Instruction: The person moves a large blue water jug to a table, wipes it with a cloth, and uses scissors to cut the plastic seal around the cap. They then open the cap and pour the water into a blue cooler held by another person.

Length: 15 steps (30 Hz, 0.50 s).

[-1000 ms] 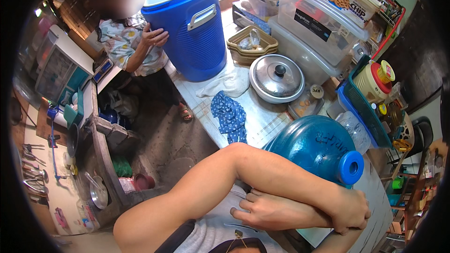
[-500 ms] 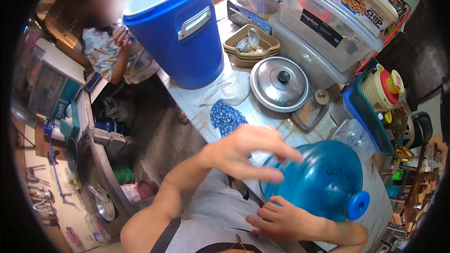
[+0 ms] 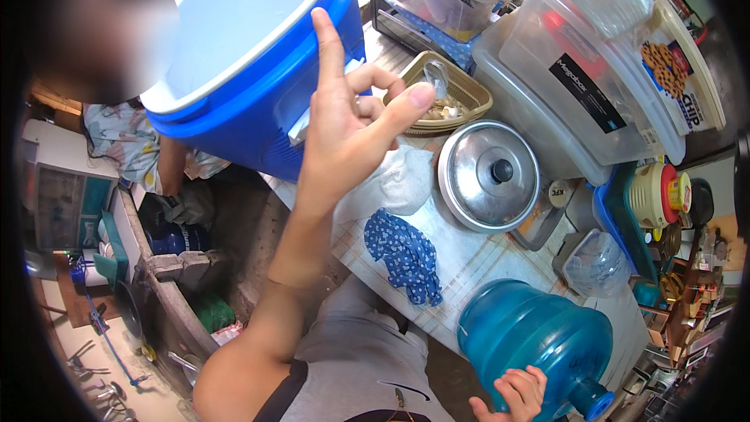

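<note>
My left hand [image 3: 351,121] is raised in front of the blue drink cooler [image 3: 242,137], with its index finger stretched up toward the white rim and its thumb apart. The other fingers are bent, and nothing shows in them. Behind that hand is the cooler's white side handle [image 3: 298,126]; whether they touch is unclear. A blue water jug [image 3: 539,336] lies on its side at the table's near right, neck toward the lower right. My right hand [image 3: 512,395] is at its near side, fingers loosely bent and apart, seemingly resting against it.
On the table [image 3: 469,254] are a blue patterned cloth [image 3: 402,254], a white cloth [image 3: 398,184], a metal lid [image 3: 476,176], a brown basket [image 3: 469,101] and stacked clear bins [image 3: 570,101]. Another person's patterned clothing [image 3: 117,144] shows beside the cooler. A concrete ledge [image 3: 141,242] stands left.
My left hand has moved up and away from the jug to the cooler. My right hand has shifted lower right along the jug. My view has turned, and the person is closer to the cooler.
</note>
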Available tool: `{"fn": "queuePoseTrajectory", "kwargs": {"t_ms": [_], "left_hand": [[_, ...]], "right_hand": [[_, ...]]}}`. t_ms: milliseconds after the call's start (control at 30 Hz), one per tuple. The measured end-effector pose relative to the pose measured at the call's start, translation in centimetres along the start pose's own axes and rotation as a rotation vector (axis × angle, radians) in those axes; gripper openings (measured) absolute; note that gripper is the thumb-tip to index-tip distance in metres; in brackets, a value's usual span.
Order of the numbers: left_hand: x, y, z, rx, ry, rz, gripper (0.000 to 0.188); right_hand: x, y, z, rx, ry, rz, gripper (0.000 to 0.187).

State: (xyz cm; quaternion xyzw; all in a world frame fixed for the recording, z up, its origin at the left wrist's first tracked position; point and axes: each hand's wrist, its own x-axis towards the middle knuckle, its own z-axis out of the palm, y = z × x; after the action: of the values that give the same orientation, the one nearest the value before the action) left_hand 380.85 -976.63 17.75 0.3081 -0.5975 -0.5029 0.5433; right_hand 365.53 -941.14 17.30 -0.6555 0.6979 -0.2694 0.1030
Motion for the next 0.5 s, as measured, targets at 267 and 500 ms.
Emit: {"fn": "queuePoseTrajectory", "kwargs": {"t_ms": [267, 500], "left_hand": [[2.4, -1.8, 0.2, -0.126, -0.060, -0.032, 0.088], [1.1, -1.2, -1.3, 0.273, -0.247, 0.125, 0.052]], "right_hand": [[0.7, -0.9, 1.2, -0.248, 0.058, 0.056, 0.037], [0.7, -1.1, 1.3, -0.251, 0.084, 0.080, 0.036]]}}
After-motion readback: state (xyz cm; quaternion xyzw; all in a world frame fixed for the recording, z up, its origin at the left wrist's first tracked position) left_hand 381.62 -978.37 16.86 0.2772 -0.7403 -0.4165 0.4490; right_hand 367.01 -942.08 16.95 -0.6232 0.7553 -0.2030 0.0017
